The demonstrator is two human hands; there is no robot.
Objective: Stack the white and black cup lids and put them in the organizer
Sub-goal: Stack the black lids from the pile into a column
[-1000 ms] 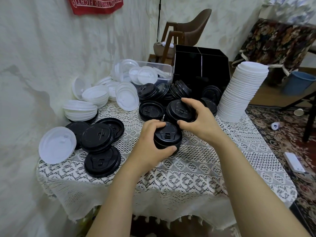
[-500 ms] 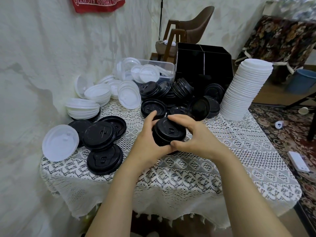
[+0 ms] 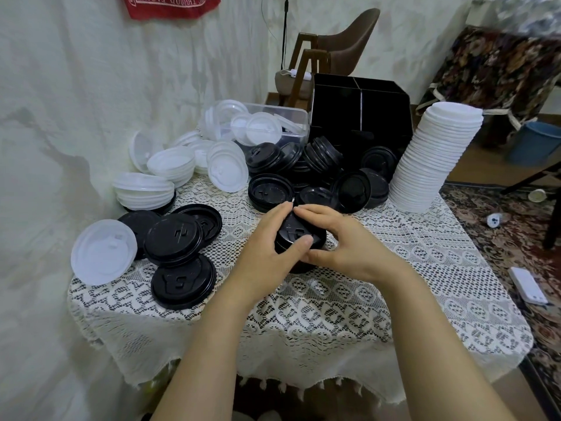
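Movement: found right hand (image 3: 343,247) drawn back from the rear pile of black lids (image 3: 318,165) to the black lid stack (image 3: 299,233), with one more lid seated on top; found left hand (image 3: 264,250) unmoved at the stack's left side.
Black lid stack: located at the middle of the counter (image 3: 425,268), enclosed by both hands; could not confirm whether its base touched the counter.
Left fingers: recorded as curled round the stack's left side, thumb pressed on the top lid.
Right fingers: recorded as curled over the far rim, thumb tucked at the near side, gripping the stack.
Organizer (image 3: 361,117): located at the rear of the counter, behind the rear pile, well apart from both hands; could not read its contents.
White lid stack (image 3: 431,159): noted standing tall and slightly leaning at right rear, just beside the organizer.
Loose lids: noted black lids (image 3: 173,238) and one white lid (image 3: 103,252) at left; further white lids in a clear tub (image 3: 273,123).
Stage: judged as pressing the top lid home; transfer not yet begun.
Risk, seating: judged a lid seated askew likely to tilt the stack and spill it on lifting.
Risk, grip: judged an uneven squeeze likely to pop lids out sideways.
Risk, path: judged a carry towards the organizer liable to brush the white lid stack with the right forearm and topple it.
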